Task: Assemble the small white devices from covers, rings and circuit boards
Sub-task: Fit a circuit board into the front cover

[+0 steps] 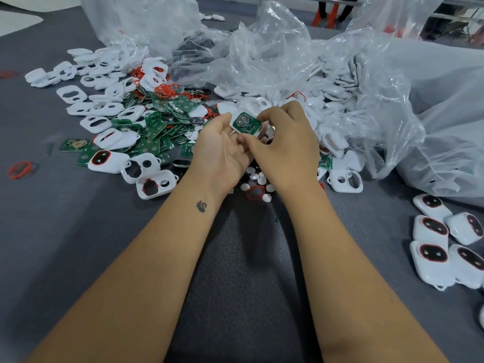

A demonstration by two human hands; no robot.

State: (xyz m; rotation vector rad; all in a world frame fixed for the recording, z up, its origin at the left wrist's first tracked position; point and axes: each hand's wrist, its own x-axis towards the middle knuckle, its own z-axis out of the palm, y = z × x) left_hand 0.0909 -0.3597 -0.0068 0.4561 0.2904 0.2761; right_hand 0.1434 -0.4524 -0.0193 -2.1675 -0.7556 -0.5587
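A white cover with a green circuit board (246, 122) seated in it, coin cell facing up, is held above the table between both hands. My left hand (220, 150) cradles it from below and from the left. My right hand (284, 142) pinches its right edge with curled fingers. Loose white covers (72, 94), green circuit boards (154, 132) and red rings (165, 90) lie heaped to the left and behind. Small white round discs (258, 178) and a red ring (255, 192) lie under my wrists.
Several finished white devices with red-rimmed dark windows (432, 254) sit at the right edge. Crumpled clear plastic bags (392, 87) holding more white parts fill the back and right. A lone red ring (20, 169) lies far left on the grey table mat (65, 244).
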